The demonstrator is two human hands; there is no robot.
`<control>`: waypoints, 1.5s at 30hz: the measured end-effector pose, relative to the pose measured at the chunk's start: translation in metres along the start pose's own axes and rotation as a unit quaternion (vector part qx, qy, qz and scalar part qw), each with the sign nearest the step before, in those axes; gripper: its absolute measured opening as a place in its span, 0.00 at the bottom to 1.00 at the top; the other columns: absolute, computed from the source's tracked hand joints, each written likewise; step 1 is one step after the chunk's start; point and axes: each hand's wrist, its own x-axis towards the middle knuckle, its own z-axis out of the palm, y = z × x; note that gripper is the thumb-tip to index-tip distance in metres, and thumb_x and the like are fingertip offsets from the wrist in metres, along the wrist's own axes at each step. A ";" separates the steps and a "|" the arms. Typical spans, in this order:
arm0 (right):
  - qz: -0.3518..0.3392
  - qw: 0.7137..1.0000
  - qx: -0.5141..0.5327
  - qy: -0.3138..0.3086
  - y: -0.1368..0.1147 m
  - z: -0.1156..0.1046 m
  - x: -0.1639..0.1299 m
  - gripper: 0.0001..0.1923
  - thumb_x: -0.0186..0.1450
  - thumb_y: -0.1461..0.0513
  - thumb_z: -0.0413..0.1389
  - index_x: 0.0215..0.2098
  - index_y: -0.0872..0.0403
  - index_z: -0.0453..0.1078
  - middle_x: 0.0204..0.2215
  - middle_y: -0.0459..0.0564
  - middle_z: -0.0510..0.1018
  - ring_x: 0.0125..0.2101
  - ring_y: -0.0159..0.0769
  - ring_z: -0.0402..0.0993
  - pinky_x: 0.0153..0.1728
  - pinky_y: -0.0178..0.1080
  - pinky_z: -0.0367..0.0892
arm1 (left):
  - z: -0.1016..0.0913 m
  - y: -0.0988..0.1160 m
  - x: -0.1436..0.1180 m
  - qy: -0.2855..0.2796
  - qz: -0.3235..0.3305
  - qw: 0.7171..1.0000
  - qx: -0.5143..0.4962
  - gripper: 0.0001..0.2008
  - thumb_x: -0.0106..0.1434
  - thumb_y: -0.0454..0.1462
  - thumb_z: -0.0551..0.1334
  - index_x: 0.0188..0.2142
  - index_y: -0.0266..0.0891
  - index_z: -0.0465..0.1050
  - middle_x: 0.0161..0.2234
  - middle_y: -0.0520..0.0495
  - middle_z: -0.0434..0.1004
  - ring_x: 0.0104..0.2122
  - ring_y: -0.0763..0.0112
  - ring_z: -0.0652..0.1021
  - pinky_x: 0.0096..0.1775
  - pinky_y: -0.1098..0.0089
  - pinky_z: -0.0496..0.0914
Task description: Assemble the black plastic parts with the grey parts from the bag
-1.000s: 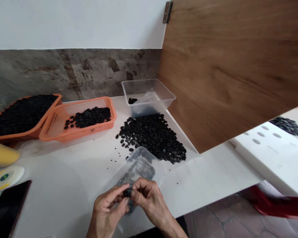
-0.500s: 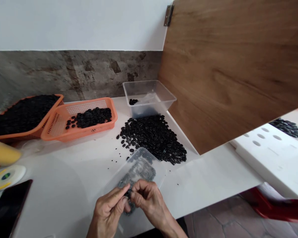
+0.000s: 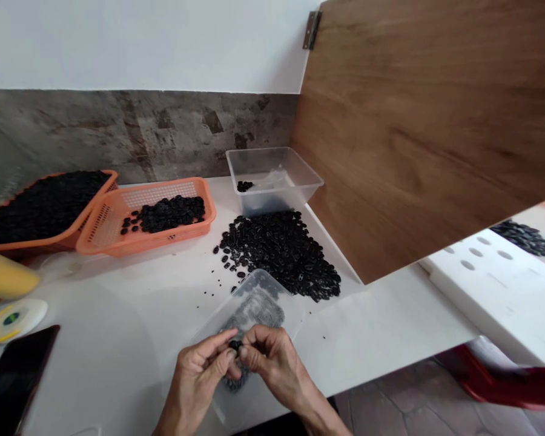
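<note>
Between the fingertips of both hands is a small black oval piece, partly covered by the fingers. My left hand pinches it from the left, and my right hand pinches it from the right. Both hands are above a clear plastic tub that holds many small grey metallic-looking bits, too fine to name. Just beyond the tub, a large heap of black oval pieces with slots or holes is spread on the white table.
Behind the heap stands a clear bin against a brown wooden board. Orange baskets of black pieces sit at left. A phone, tape roll and yellow cup lie nearer. White foam block at right.
My hands stay over the tub. The fingers have shifted slightly, and the black piece between them now shows more clearly. The view has moved a little.
</note>
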 end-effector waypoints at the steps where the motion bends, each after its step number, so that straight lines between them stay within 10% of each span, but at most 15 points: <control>1: 0.001 1.000 -0.004 0.002 0.000 -0.001 0.001 0.19 0.63 0.52 0.58 0.24 0.58 0.64 0.19 0.44 0.70 0.22 0.27 0.62 0.25 0.31 0.56 | 0.002 0.001 0.001 0.011 -0.023 0.999 -0.021 0.16 0.58 0.41 0.65 0.42 0.34 0.80 0.20 0.47 0.79 0.22 0.69 0.78 0.29 0.73 0.74; 10: 0.015 0.999 0.042 0.024 -0.004 -0.006 0.005 0.21 0.58 0.48 0.63 0.34 0.60 0.71 0.25 0.46 0.72 0.23 0.26 0.65 0.26 0.31 0.60 | 0.007 0.006 0.004 0.046 -0.086 0.978 -0.187 0.14 0.50 0.43 0.72 0.32 0.34 0.81 0.19 0.46 0.79 0.20 0.74 0.75 0.27 0.75 0.69; 16: 0.011 0.984 0.177 -0.025 -0.002 0.001 0.005 0.27 0.52 0.49 0.67 0.42 0.57 0.69 0.33 0.48 0.74 0.25 0.28 0.73 0.28 0.31 0.66 | 0.008 0.010 -0.004 -0.029 -0.095 0.959 -0.264 0.11 0.52 0.41 0.72 0.32 0.37 0.82 0.23 0.47 0.80 0.20 0.78 0.74 0.27 0.77 0.66; 45: 0.037 0.955 0.284 -0.082 0.012 0.012 0.002 0.22 0.47 0.56 0.72 0.33 0.60 0.71 0.23 0.46 0.76 0.18 0.29 0.76 0.18 0.25 0.64 | 0.007 0.021 -0.014 -0.100 -0.031 0.986 -0.132 0.12 0.57 0.45 0.67 0.34 0.40 0.84 0.15 0.50 0.75 0.21 0.73 0.72 0.33 0.71 0.67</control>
